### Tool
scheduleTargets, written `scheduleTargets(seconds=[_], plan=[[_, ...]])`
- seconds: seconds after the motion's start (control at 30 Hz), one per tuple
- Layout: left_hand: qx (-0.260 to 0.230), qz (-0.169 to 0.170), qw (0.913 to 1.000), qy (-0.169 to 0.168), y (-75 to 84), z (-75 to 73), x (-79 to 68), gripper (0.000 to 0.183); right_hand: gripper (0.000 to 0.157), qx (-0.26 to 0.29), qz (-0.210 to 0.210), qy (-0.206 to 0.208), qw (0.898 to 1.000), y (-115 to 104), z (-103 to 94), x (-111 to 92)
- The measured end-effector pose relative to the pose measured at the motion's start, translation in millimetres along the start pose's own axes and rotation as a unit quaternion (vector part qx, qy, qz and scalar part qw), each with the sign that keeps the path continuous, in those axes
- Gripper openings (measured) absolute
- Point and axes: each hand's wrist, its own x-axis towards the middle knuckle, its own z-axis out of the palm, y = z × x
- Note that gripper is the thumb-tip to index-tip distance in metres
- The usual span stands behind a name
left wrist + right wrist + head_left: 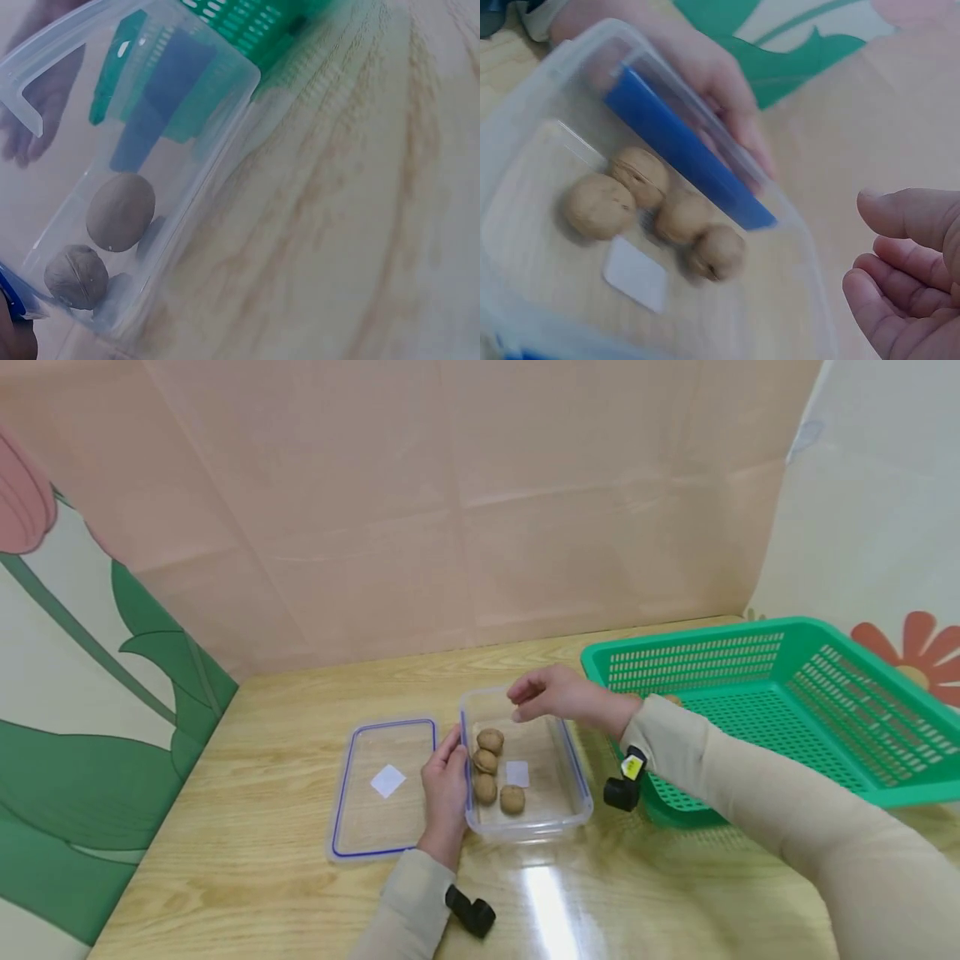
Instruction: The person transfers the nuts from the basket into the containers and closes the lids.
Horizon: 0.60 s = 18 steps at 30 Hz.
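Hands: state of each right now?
Left hand: open, resting against the outer left side of the clear plastic container.
Right hand: open, fingers loosely bent, holding nothing.

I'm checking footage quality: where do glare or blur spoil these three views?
Head view: a bright glare streak on the table just below the clear container, whose walnuts look fairly clear; left wrist view: the wood grain smears and colours look greyish; right wrist view: the container's walls look hazy, the walnuts slightly soft.
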Motion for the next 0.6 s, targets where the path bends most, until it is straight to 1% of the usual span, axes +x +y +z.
scheduleTargets(seconds=[0.17, 0.33, 0.43, 0.6], plan=[[0.004, -0.001, 1.0, 0.001, -1.7, 1.2, 0.6, 0.035, 0.038, 0.013, 0.013, 0.028, 0.999, 7, -24.6, -12], [-0.002, -0.002, 1.0, -0.002, -0.7, 0.7, 1.4, 0.035, 0.04, 0.021, 0.01, 0.06, 0.998, 16, -42.6, -22], [0.001, -0.001, 1.0, -0.001, -0.7, 0.1, 1.4, 0.035, 0.042, 0.012, 0.018, 0.074, 0.997, 20, -52.6, -30], [0.004, -0.001, 1.0, 0.003, -0.2, 0.0, 1.3, 0.035, 0.046, 0.001, 0.032, 0.082, 0.996, 30, -67.9, -42]])
